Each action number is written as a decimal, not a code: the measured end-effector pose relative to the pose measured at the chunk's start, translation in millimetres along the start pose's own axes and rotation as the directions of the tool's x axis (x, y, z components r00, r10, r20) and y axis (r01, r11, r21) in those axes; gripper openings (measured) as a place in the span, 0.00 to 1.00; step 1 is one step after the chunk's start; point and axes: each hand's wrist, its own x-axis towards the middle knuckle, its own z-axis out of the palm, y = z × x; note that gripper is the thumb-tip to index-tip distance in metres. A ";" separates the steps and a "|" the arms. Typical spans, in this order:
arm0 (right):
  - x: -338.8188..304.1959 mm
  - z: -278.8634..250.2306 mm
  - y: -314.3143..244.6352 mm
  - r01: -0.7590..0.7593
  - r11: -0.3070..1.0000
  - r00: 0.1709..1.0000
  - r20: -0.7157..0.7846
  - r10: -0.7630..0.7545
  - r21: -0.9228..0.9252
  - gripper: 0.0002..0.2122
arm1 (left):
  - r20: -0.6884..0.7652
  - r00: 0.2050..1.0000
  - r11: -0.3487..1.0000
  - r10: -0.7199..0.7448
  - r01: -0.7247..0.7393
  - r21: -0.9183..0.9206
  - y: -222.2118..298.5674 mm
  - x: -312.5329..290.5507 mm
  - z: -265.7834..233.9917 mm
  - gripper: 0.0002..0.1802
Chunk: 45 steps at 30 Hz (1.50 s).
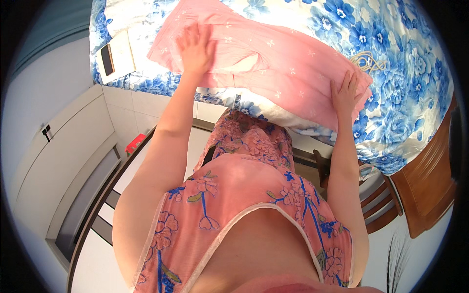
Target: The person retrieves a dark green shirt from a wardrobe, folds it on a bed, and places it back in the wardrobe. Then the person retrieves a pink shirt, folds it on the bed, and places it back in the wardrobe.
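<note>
A pink garment with small white bow prints, apparently a pair of trousers, lies spread lengthwise over the blue-and-white flowered cloth. My left hand rests flat on its wider left end, fingers spread. Near the narrower right end, my right hand presses on the fabric, also with its fingers apart. Between the hands a paler fold stands out in the upper left part of the garment. Neither hand grips anything.
A dark-screened phone lies on a white, flat item at the far left of the cloth. A coiled whitish cord touches the garment's right end. A brown wooden chair stands at the right, and a red box is low at the left.
</note>
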 end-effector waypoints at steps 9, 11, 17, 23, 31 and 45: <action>-43.2 -19.1 -39.2 0.067 0.996 0.993 -0.102 -0.060 0.065 0.31 | 0.094 0.796 0.780 -0.598 0.605 -0.164 -113.6 -20.4 8.4 0.61; -61.0 -20.3 -51.1 0.078 0.995 0.995 -0.074 -0.073 0.069 0.31 | 0.075 0.918 0.920 -0.390 0.392 -0.021 -125.5 -0.1 6.9 0.64; -96.1 -26.4 -72.4 0.119 0.987 0.993 -0.025 -0.117 0.109 0.31 | 0.598 0.766 0.762 -0.236 0.528 -0.375 -141.6 58.1 13.5 0.52; -105.4 -36.2 -77.7 0.059 0.986 0.995 0.068 -0.070 0.154 0.32 | 0.735 0.650 0.427 -0.190 0.729 -0.534 -153.6 55.4 12.3 0.30; -117.9 -39.3 -64.1 0.064 0.976 0.996 0.039 -0.074 0.206 0.30 | 0.497 0.664 0.072 -0.559 0.636 -0.768 -222.8 46.7 -128.2 0.21; -115.2 -44.5 -112.3 0.011 0.739 0.999 0.026 -0.039 0.673 0.24 | 0.414 0.821 -0.701 -0.394 0.022 -0.713 -1.8 10.2 -195.2 0.29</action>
